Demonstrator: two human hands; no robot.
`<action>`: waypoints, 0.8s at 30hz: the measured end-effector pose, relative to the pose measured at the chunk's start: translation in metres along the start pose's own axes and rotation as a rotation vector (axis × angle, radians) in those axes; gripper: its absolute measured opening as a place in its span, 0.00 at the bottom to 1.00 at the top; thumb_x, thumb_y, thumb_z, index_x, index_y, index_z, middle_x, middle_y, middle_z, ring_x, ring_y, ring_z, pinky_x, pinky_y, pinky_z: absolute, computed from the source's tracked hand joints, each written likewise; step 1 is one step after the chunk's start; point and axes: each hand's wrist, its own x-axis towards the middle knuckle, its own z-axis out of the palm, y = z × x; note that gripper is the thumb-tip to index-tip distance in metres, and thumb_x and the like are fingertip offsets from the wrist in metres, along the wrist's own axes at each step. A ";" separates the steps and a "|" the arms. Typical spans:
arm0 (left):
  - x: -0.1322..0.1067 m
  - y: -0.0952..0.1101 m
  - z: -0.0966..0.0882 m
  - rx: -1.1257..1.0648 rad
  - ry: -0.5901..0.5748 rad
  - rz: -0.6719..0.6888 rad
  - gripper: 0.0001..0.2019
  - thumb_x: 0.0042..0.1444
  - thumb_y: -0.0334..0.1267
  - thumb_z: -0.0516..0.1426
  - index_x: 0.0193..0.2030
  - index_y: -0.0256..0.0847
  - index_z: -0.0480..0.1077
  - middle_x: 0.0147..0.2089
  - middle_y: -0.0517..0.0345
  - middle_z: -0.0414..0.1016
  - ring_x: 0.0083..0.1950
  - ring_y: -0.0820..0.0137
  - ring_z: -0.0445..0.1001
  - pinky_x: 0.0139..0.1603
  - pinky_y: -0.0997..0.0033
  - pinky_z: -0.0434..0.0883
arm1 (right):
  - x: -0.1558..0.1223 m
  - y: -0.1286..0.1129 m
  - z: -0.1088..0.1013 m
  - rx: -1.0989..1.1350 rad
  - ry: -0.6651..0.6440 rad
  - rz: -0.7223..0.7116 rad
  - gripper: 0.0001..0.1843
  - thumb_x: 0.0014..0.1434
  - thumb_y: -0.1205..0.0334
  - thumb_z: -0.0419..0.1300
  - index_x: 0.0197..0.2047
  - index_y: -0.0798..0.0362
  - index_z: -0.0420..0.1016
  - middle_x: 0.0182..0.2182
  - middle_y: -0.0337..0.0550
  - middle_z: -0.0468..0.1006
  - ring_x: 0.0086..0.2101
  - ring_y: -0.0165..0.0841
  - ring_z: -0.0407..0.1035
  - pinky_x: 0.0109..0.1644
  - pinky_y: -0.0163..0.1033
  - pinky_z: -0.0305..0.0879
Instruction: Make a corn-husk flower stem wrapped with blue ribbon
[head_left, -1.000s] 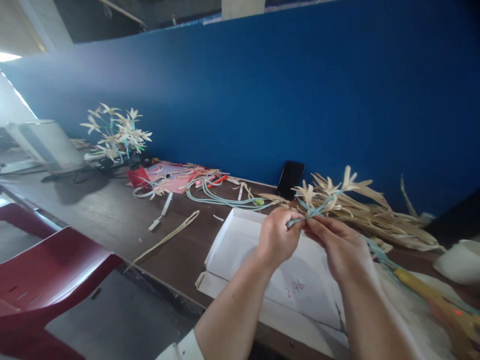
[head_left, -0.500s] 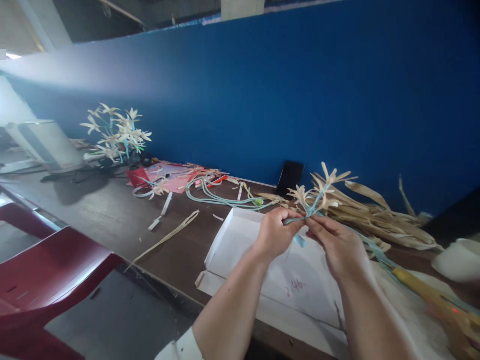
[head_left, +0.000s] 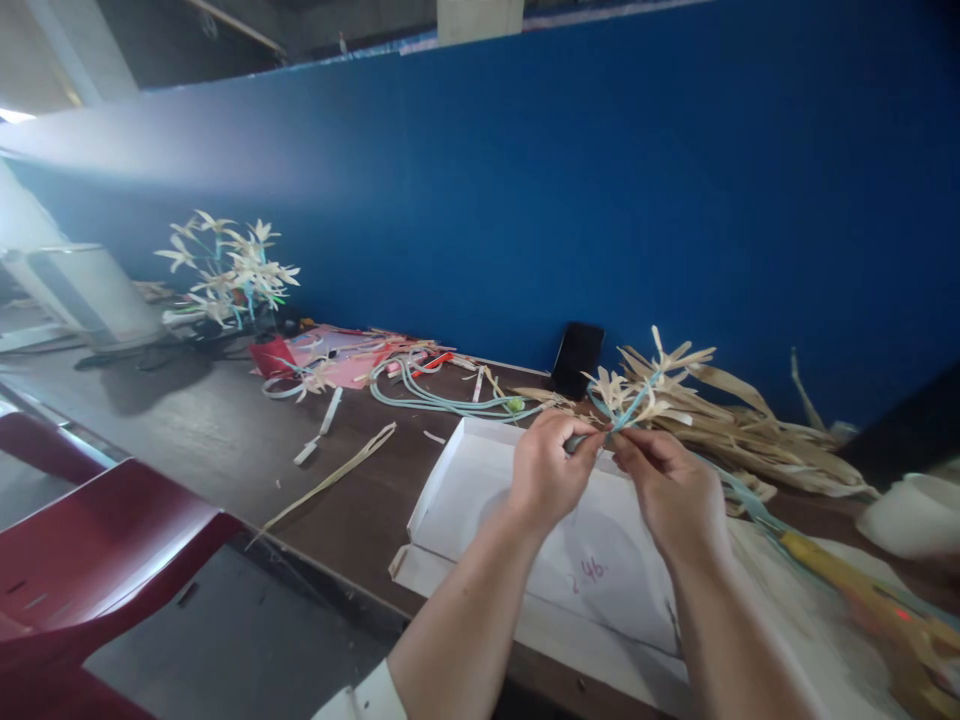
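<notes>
My left hand (head_left: 550, 472) and my right hand (head_left: 670, 488) meet above a shallow white box (head_left: 480, 478), both pinched on the pale blue stems of a small bunch of straw flowers (head_left: 636, 392). The cream, star-shaped blooms stick up just beyond my fingertips. A blue strip trails from the bunch past my right wrist toward the right.
A pile of dried leaves (head_left: 750, 425) lies behind my hands, and a black phone (head_left: 577, 358) leans on the blue wall. Blue cords (head_left: 442, 395), pink paper (head_left: 341, 355) and a finished flower bouquet (head_left: 225, 265) sit further left. A red chair (head_left: 90, 560) stands at the table's front edge.
My hands have drawn closer together on the stems. The loose blue end that hung between them is gone from view, and the blooms have shifted slightly.
</notes>
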 end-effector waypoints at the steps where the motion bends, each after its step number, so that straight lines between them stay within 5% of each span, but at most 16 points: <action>1: 0.000 0.000 0.000 0.012 0.007 0.021 0.04 0.52 0.36 0.58 0.30 0.39 0.72 0.31 0.58 0.73 0.36 0.73 0.69 0.40 0.74 0.67 | 0.000 0.001 0.001 0.022 0.000 0.012 0.17 0.50 0.49 0.62 0.36 0.54 0.78 0.27 0.43 0.77 0.28 0.35 0.71 0.35 0.39 0.66; 13: -0.006 0.006 0.003 0.065 -0.017 0.089 0.05 0.55 0.36 0.56 0.33 0.39 0.73 0.30 0.57 0.70 0.31 0.76 0.69 0.31 0.78 0.66 | -0.002 -0.011 0.001 0.098 0.041 0.123 0.19 0.49 0.49 0.62 0.37 0.55 0.79 0.19 0.39 0.74 0.21 0.31 0.68 0.26 0.35 0.63; 24: -0.007 0.007 0.003 0.086 0.024 0.122 0.06 0.56 0.36 0.55 0.33 0.39 0.73 0.30 0.56 0.72 0.34 0.74 0.70 0.35 0.75 0.68 | -0.008 0.001 0.007 -0.223 0.170 -0.101 0.18 0.52 0.48 0.59 0.37 0.53 0.78 0.27 0.42 0.78 0.27 0.34 0.72 0.32 0.37 0.64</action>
